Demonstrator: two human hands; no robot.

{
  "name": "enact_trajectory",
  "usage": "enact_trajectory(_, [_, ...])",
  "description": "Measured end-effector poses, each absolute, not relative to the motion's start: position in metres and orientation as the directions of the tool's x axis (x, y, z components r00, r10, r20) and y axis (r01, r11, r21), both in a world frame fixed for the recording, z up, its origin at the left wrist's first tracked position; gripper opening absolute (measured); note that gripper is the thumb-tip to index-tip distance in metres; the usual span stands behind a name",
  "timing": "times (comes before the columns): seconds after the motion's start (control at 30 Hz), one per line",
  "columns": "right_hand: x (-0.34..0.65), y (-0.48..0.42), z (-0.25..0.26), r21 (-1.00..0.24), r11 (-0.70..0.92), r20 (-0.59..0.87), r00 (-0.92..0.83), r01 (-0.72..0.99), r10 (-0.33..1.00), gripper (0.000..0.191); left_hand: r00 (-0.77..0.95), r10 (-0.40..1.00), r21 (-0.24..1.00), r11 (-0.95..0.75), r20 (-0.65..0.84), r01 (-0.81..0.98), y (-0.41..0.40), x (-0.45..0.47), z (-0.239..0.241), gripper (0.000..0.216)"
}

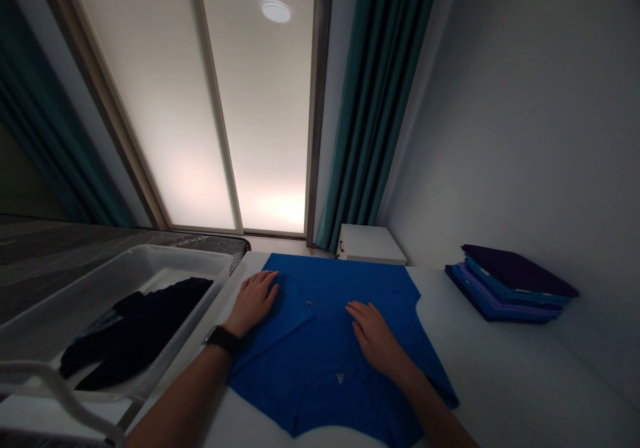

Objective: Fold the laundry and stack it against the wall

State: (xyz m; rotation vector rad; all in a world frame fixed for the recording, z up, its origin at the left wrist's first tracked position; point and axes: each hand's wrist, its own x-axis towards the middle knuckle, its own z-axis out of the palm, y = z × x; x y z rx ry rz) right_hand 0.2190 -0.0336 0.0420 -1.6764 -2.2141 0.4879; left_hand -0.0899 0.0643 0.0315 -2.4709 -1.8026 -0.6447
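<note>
A bright blue T-shirt (325, 361) lies spread on a white table (510, 375), its left side folded inward. My left hand (253, 299) rests flat on the folded left part, fingers stretched out, a dark watch on the wrist. My right hand (375, 335) lies flat on the shirt's middle, fingers extended and pointing away from me. Neither hand grips anything.
A white plastic bin (60, 315) at the left holds dark clothes (135, 335). A stack of folded blue and purple garments (510, 285) sits at the table's right, by the wall. A small white cabinet (373, 243) stands beyond the table, with teal curtains (375, 108) and a frosted sliding door behind.
</note>
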Motion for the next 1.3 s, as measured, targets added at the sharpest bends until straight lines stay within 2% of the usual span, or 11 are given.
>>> enact_trajectory(0.23, [0.208, -0.041, 0.039, -0.466, 0.279, 0.004, -0.313, 0.840, 0.950, 0.048, 0.097, 0.939, 0.386, -0.228, 0.330, 0.894, 0.085, -0.119, 0.023, 0.035])
enact_trajectory(0.53, [0.207, -0.041, 0.039, -0.457, 0.301, 0.014, -0.332, 0.837, 0.943, 0.047, 0.222, 0.894, 0.361, -0.370, 0.389, 0.856, 0.088, -0.109, 0.022, 0.032])
enact_trajectory(0.77, [0.205, -0.041, 0.035, -0.438, 0.319, 0.033, -0.340, 0.840, 0.940, 0.047, 0.364, 0.914, 0.248, -0.400, 0.180, 0.882, 0.112, -0.098, 0.043, 0.036])
enact_trajectory(1.0, [0.206, -0.041, 0.032, -0.445, 0.322, 0.045, -0.338, 0.836, 0.940, 0.047, 0.531, 0.847, 0.262, -0.514, 0.005, 0.817, 0.141, -0.094, 0.065, 0.038])
enact_trajectory(1.3, [0.206, -0.042, 0.033, -0.438, 0.314, 0.029, -0.336, 0.842, 0.941, 0.047, 0.566, 0.821, 0.294, -0.524, -0.075, 0.799, 0.150, -0.085, 0.072, 0.018])
